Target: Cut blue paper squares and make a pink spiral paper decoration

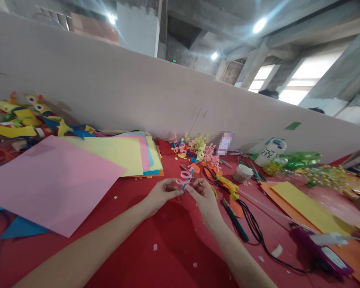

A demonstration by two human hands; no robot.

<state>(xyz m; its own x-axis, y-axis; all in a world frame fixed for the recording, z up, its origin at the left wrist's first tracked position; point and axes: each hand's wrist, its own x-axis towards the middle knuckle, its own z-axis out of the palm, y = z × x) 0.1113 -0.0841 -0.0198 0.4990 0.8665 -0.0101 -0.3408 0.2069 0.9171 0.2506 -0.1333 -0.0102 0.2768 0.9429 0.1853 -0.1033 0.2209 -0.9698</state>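
Observation:
My left hand [163, 193] and my right hand [201, 193] meet over the red table [168, 248], fingers pinched together on a small pink curled paper strip [185, 176] with a bit of blue under it. Both hands hold this piece just above the tabletop. A heap of similar curled pink and yellow paper shapes [198, 150] lies just beyond the hands. A large pink sheet [48, 184] lies to the left of my left arm.
Stacked coloured sheets [123, 154] lie at the back left, yellow paper figures [21, 116] beyond them. To the right are a yellow glue gun [229, 187], a black cable [255, 228], a green pen [235, 220], a tape roll [242, 173], a white bottle [270, 152] and orange-yellow sheets [309, 208]. A white partition [138, 92] stands behind.

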